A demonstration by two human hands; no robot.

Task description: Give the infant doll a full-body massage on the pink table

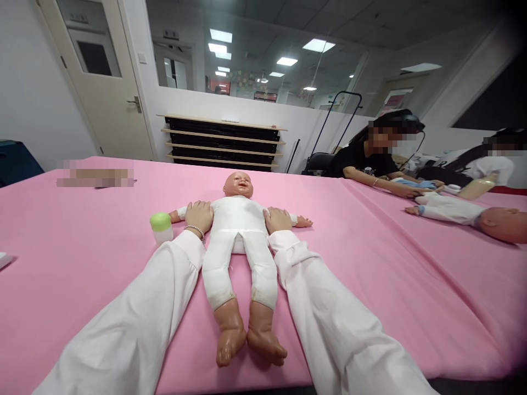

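Observation:
A baby doll (239,214) with a white cloth body lies face up on a pink-covered table (123,263). Its head points away from me, its arms are spread and its bare plastic feet are nearest me. My left hand (199,216) is closed over the doll's arm on the left, beside the torso. Over the other arm, close to the shoulder, my right hand (278,219) is closed in the same way. The fingertips of both hands are partly hidden. Just left of my left wrist stands a small container (162,227) with a green lid, near the doll's hand.
On the right, a co-worker (366,153) leans over a second doll (461,211) on the same table. Another person (486,159) sits farther right, near a pale bottle (477,186). Shelves (224,142) stand against the back wall. A white object (5,260) lies at the left edge.

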